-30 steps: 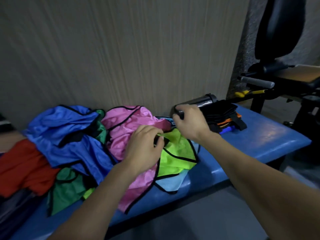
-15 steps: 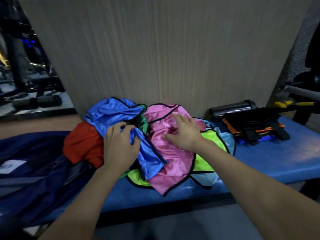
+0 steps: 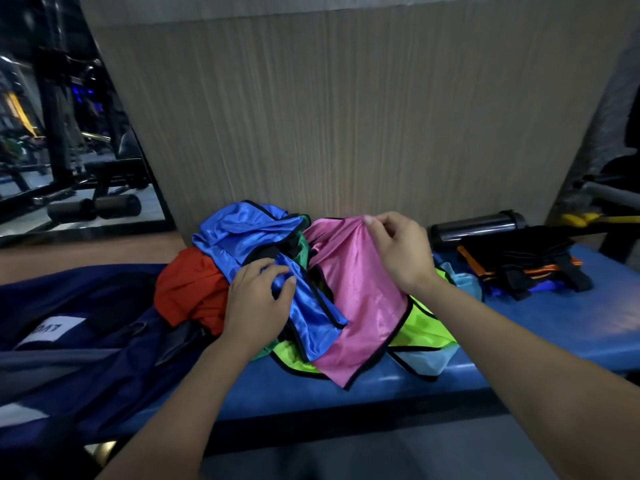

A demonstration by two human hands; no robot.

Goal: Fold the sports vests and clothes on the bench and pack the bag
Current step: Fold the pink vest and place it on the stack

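Head view: right hand (image 3: 403,252) now lifts pink vest (image 3: 360,306), previously flat.

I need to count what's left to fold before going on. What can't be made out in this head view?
- Vest count: the pile overlaps; the green vest shows only a sliver under the blue vest.
- Pink vest: its top is bunched in the right hand.
- Navy bag: cut off by the left edge; opening not visible.
- Bag label: too blurred to read.
- Black straps: a dark, unclear tangle.
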